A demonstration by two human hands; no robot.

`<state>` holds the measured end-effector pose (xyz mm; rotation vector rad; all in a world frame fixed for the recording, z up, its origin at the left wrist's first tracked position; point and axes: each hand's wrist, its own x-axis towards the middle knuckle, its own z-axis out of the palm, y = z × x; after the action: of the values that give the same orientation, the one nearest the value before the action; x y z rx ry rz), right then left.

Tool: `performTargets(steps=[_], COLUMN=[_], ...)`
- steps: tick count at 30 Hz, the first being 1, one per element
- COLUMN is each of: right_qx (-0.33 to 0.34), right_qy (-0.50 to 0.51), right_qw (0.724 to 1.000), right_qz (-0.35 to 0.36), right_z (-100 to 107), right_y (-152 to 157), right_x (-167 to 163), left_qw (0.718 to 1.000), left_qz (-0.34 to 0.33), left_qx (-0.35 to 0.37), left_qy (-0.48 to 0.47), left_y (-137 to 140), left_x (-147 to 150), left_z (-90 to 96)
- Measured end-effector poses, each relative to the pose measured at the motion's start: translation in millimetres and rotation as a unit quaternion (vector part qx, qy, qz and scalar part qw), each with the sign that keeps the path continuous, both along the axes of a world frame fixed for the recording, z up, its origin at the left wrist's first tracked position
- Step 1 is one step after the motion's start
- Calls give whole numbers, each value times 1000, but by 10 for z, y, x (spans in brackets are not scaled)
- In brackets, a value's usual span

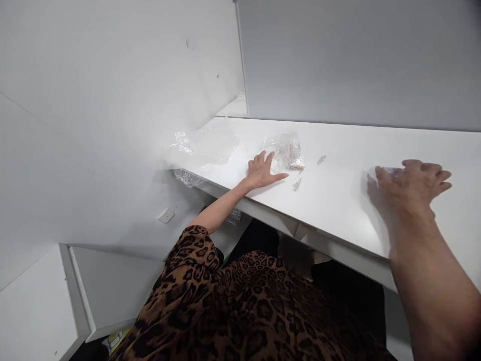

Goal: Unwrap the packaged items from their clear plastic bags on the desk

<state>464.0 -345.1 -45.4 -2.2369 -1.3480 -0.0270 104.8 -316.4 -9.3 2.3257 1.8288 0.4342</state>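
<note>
My left hand (261, 171) lies palm down near the table's front edge, fingers spread, with nothing gripped. Just beyond its fingertips is a crumpled clear plastic bag (285, 152) with something pale at its right end; the contents are too unclear to name. Further right, my right hand (415, 183) is palm down over the white tabletop, its fingers apart. A small piece of clear, purplish plastic (393, 172) shows between its thumb and forefinger, partly hidden beneath the hand.
A loose sheet of clear plastic wrap (205, 145) covers the table's left end and hangs over its edge. The white table (349, 205) meets a grey panel (356, 60) behind and a white wall (112, 100) at left, which has a socket (166, 216). Dark marks (321, 159) spot the tabletop.
</note>
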Motion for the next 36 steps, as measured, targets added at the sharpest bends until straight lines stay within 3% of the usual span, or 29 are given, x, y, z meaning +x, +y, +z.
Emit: performTargets(steps=[3,5,7,10,14,16,19,21,23,26,29,33,36], right_qx=[52,69,79,79,98,84,23,1,6,34,57,48,30], right_qy=[1,6,13,28,138,292,532,616,654,670,668,683,672], right_qw=[998,996,995,992,963,913,788,721,683,679,696,674,666], right_qz=[35,52,66,95,210,272,309,318,326,299,258,277,322], right_z=[39,82,131,202,248,248,229,207,181,143,111,90,77], right_y=[-29,-27,-11,8,-20,-37,-26,2,34,80,122,148,151], right_x=[-57,-99,-142,-207,-339,-438,-580,-623,-607,-513,-441,-491,-582], left_qw=[1000,997,981,936,901,900,902,899,899,907,906,859,835], left_qz=[18,19,0,-28,-90,-119,-174,-226,-268,-264,-187,-74,-59], left_qx=[-13,-9,12,32,14,2,-9,-14,-25,-24,7,21,-1], left_qy=[-10,-80,-193,-350,-423,-418,-396,-375,-345,-327,-381,-506,-547], left_y=[113,188,246,293,271,220,90,-19,-110,-129,23,309,423], left_x=[205,252,261,262,338,433,636,776,876,892,755,571,639], left_z=[-90,-74,12,233,453,438,303,214,168,176,233,358,503])
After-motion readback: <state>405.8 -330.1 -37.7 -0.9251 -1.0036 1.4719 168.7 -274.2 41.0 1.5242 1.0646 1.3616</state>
